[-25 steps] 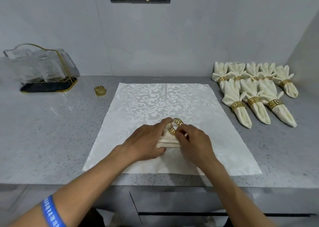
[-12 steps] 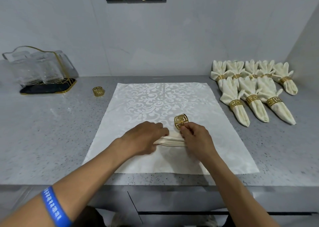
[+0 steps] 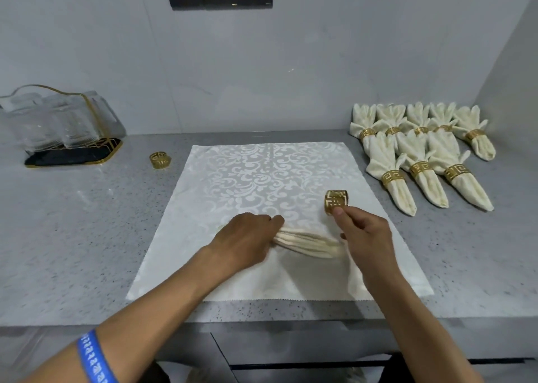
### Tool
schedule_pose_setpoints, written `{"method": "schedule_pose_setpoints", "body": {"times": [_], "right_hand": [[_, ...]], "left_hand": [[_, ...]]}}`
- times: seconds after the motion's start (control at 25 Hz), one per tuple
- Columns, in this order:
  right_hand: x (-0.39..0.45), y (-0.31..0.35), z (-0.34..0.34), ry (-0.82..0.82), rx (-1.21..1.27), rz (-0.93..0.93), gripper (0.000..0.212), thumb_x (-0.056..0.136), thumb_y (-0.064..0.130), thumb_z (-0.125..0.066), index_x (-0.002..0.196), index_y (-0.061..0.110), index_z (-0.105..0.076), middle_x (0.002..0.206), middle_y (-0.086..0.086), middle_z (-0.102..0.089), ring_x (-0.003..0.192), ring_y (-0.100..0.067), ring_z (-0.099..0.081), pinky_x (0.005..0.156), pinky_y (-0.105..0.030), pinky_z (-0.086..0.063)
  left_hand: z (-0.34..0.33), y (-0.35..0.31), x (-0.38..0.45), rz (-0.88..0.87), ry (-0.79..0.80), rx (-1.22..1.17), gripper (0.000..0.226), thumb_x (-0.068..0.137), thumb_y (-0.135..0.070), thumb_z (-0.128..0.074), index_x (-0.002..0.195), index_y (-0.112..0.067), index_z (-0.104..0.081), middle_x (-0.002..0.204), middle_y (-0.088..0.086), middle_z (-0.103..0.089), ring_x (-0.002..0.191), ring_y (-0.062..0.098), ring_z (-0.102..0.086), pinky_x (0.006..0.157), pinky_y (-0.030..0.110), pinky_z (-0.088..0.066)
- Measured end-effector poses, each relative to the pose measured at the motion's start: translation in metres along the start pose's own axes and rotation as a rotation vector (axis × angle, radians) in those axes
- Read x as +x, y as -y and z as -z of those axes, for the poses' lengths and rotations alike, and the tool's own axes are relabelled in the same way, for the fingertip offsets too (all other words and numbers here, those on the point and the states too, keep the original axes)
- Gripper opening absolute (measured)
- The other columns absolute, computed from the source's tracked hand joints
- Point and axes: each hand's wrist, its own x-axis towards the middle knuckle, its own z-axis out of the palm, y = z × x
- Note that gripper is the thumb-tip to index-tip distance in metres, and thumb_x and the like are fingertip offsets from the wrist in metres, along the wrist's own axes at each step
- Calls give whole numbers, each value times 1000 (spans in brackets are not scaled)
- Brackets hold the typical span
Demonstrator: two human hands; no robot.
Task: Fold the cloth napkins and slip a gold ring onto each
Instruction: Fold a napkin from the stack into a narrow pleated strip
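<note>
A: What changed just now?

B: The right hand (image 3: 364,234) has carried the gold fretwork metal ring (image 3: 336,202) away from the pleated cream cloth napkin (image 3: 308,241). Its fingers (image 3: 339,212) pinch the ring above the white damask mat (image 3: 262,176).

A: And the left hand (image 3: 247,237)?

B: It presses the napkin's left end against the mat, fingers curled around the folds.

A: So the ring is not on yet?

B: No. I think the free right end must be threaded next. Eight ringed napkins (image 3: 419,152) lie right of the mat on the grey speckled worktop (image 3: 72,222).
</note>
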Motion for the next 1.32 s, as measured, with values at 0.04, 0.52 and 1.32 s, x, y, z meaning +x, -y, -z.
{"method": "schedule_pose_setpoints", "body": {"times": [0.04, 0.52, 1.32], "right_hand": [[-4, 1, 12, -22, 10, -26, 24, 91, 18, -68, 76, 35, -75, 75, 18, -73, 67, 1, -63, 71, -31, -50], [-32, -11, 41, 92, 380, -268, 39, 86, 14, -68, 123, 15, -58, 104, -17, -73, 87, -31, -66, 78, -42, -53], [-15, -9, 20, 588, -786, 422, 40, 72, 45, -81, 106, 28, -68, 101, 12, -63, 96, -4, -49, 82, -20, -42]], "left_hand": [[10, 3, 2, 33, 47, -64, 19, 88, -17, -54, 106, -21, -51, 88, 1, -60, 70, 23, -51, 58, 31, -33], [72, 4, -3, 48, 119, -175, 18, 74, -16, -51, 89, -23, -59, 74, -3, -58, 68, 17, -54, 53, 34, -40], [61, -23, -13, -39, 353, -205, 27, 78, -20, -58, 102, -32, -64, 80, -11, -56, 69, 7, -53, 57, 30, -45]]}}
